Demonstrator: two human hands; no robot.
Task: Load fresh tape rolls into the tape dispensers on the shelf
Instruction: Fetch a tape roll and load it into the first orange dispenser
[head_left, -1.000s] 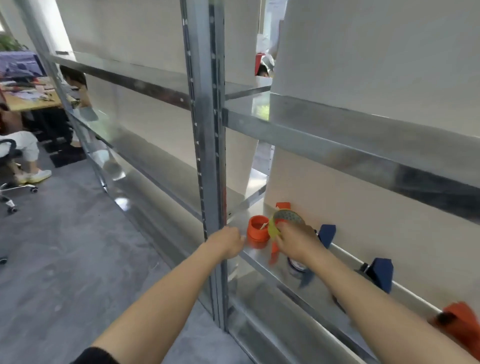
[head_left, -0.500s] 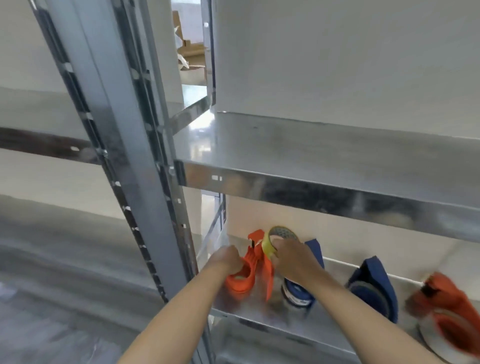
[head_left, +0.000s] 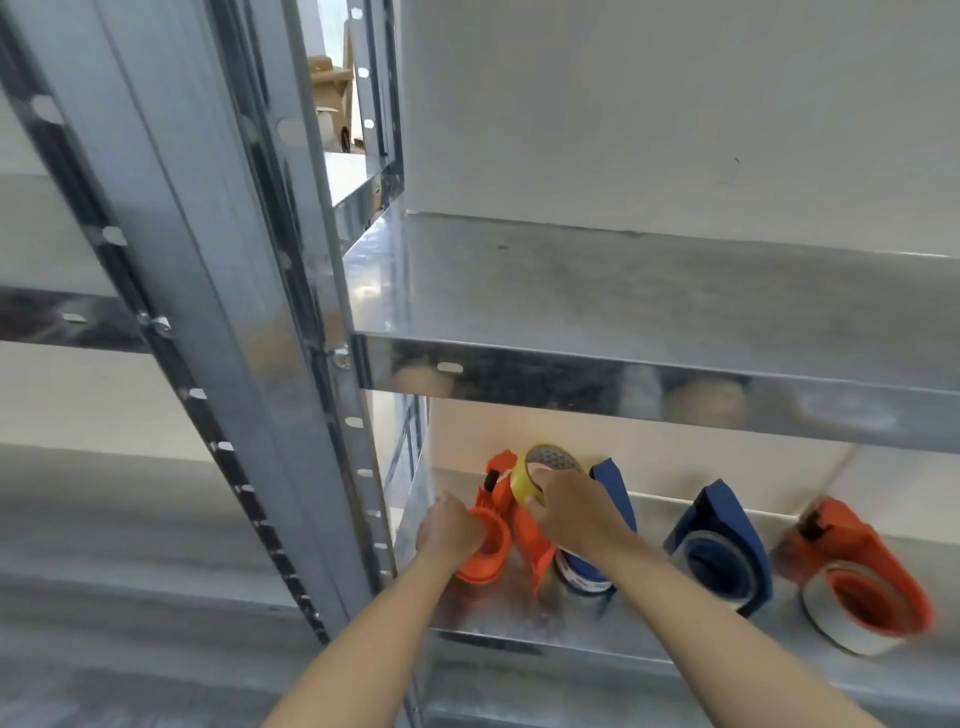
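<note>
On the lower metal shelf (head_left: 519, 631), under the upper shelf (head_left: 623, 384), both hands work at the leftmost orange tape dispenser (head_left: 511, 525). The left hand (head_left: 449, 532) is curled shut around the dispenser's round hub end, which sticks out just right of its grip. The right hand (head_left: 569, 512) is closed on a yellow tape roll (head_left: 540, 467), fingers wrapped over the roll's near edge; the roll stands on edge, touching the top of the orange dispenser just left of this grip. Directly behind and right of the right hand's grip stands a blue dispenser (head_left: 613, 493) with a roll showing below the wrist. Farther right of that grip sits a second blue dispenser (head_left: 722, 551) loaded with a roll, and well apart to the right an orange dispenser (head_left: 857, 571) holding a white roll. A steel upright (head_left: 249, 364) of the rack rises just left of the left hand's grip.
</note>
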